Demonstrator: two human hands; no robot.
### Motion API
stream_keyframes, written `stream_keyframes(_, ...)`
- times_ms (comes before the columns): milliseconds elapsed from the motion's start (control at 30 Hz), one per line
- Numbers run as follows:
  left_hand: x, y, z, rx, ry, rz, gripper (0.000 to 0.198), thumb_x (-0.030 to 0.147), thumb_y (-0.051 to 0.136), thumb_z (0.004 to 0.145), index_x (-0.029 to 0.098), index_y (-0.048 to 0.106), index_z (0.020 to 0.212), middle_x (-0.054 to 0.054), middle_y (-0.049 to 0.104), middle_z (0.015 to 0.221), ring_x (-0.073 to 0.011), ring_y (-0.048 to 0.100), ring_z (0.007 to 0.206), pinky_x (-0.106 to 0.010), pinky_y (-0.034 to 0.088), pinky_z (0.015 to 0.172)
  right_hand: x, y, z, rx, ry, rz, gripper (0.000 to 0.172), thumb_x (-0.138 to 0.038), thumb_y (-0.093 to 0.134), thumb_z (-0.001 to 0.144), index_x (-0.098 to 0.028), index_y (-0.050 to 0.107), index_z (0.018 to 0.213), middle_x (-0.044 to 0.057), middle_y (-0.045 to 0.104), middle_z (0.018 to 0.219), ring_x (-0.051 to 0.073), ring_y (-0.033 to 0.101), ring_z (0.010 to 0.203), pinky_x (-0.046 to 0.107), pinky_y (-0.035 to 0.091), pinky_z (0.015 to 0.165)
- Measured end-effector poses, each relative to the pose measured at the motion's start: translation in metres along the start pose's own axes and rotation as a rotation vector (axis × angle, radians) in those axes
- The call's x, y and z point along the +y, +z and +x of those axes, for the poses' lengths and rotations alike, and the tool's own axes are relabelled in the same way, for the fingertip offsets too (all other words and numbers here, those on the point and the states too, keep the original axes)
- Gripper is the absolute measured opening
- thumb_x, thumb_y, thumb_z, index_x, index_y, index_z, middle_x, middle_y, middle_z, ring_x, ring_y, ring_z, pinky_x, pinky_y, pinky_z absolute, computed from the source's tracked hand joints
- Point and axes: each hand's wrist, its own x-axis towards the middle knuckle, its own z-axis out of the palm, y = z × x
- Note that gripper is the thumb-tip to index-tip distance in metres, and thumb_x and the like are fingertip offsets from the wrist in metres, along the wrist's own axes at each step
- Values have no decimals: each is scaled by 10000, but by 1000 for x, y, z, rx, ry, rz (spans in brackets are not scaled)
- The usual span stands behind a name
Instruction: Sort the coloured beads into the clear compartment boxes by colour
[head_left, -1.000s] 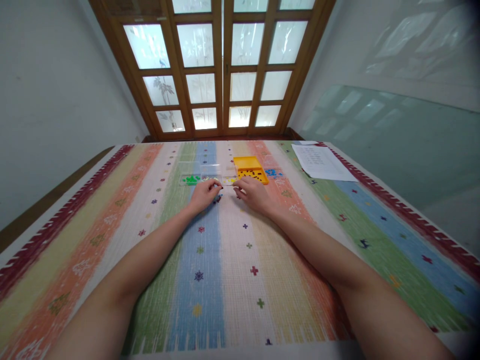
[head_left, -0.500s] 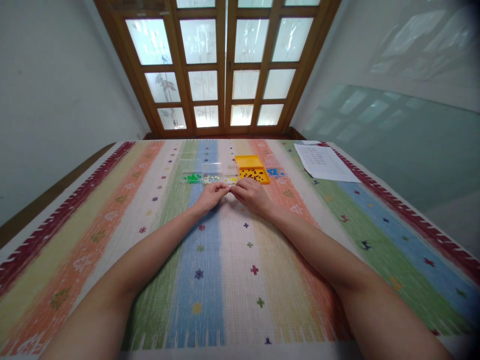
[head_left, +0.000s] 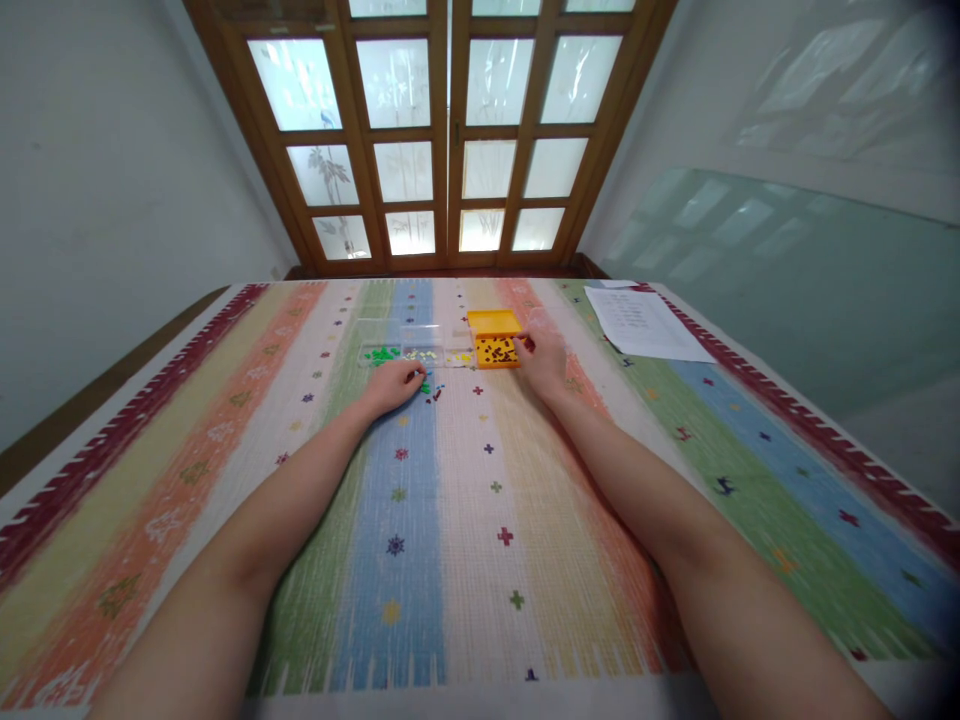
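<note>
My left hand (head_left: 394,382) rests on the striped cloth with its fingers curled, touching a few small green and dark pieces (head_left: 432,390) beside its fingertips. My right hand (head_left: 541,362) lies to the right of the yellow tray (head_left: 495,322), fingertips pinched at the tray's right edge on something too small to name. Several dark red pieces lie inside the tray. Left of it stand clear boxes holding green pieces (head_left: 382,355), pale pieces (head_left: 422,354) and yellow pieces (head_left: 460,356).
A striped, patterned cloth (head_left: 465,520) covers the table. A printed sheet of paper (head_left: 643,322) lies at the far right. Behind the table are wooden doors with frosted glass panes (head_left: 442,130). White walls stand on both sides.
My hands were pinched together in the middle; now they have parted. The right hand moved right to the yellow tray's edge, the left hand moved slightly left, leaving small pieces on the cloth.
</note>
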Motion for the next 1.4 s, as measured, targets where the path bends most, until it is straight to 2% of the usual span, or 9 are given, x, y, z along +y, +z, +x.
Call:
stream_keyframes(133,-10,-7,0,-51,15,1,261,257,551,902,241,789,1007,-36,723,809,-212,626,739,-309,434,720,12,4,3,-22,4,-50,262,-321,540,998,-173,745,1068,139,738,1000,293,632,935,421,459,878)
stream_keyframes(367,-17,-15,-1,-133,72,-63,286,235,569,854,222,772,1056,8,621,692,-176,566,665,-279,374,652,0,10,-5,-20,-93,-5,227,-292,537,1008,-202,743,980,127,733,1034,304,635,1008,432,455,927)
stream_keyframes(667,-16,-8,0,-83,9,-30,238,301,600,914,220,777,1052,-17,676,757,-188,589,707,-289,365,668,-7,8,-8,-29,-154,34,200,-268,557,998,-203,741,952,114,731,1009,299,632,987,425,451,906)
stream_keyframes(867,16,-4,-1,-43,22,-119,220,330,625,920,199,772,1018,-13,672,759,-176,577,717,-278,372,671,-31,7,-18,-150,-298,49,169,-255,582,999,-216,740,954,103,717,992,286,617,987,407,432,893)
stream_keyframes(967,35,1,-3,-57,49,-129,204,321,642,920,200,774,1019,-15,675,752,-171,573,700,-283,366,663,-38,8,-22,-201,-335,62,162,-257,585,1006,-221,739,971,94,722,998,274,616,981,398,428,893)
stream_keyframes(1067,45,7,-3,-70,80,-88,210,350,646,940,217,775,1038,-23,699,783,-180,593,716,-292,377,671,-41,8,-25,-291,-385,100,156,-241,584,1011,-216,737,998,81,729,992,254,628,958,378,433,885)
stream_keyframes(1167,42,11,-1,-37,73,-32,228,358,615,970,224,769,1072,-44,739,866,-208,639,797,-309,418,723,-47,6,-29,-406,-458,146,155,-228,588,1013,-208,741,1026,78,726,1001,239,634,953,352,448,872)
stream_keyframes(1300,24,9,0,39,23,20,238,315,562,991,213,766,1060,-76,772,1018,-244,675,923,-336,456,799,-62,1,-36,-579,-639,156,185,-269,603,1029,-224,751,1130,81,702,1061,228,629,968,324,454,838)
stream_keyframes(1400,13,5,0,54,-21,45,250,316,546,998,217,771,1049,-78,777,1030,-250,680,927,-340,462,804,-72,-2,-41,-606,-724,108,221,-294,572,1059,-236,743,1186,82,685,1050,222,616,949,319,443,815)
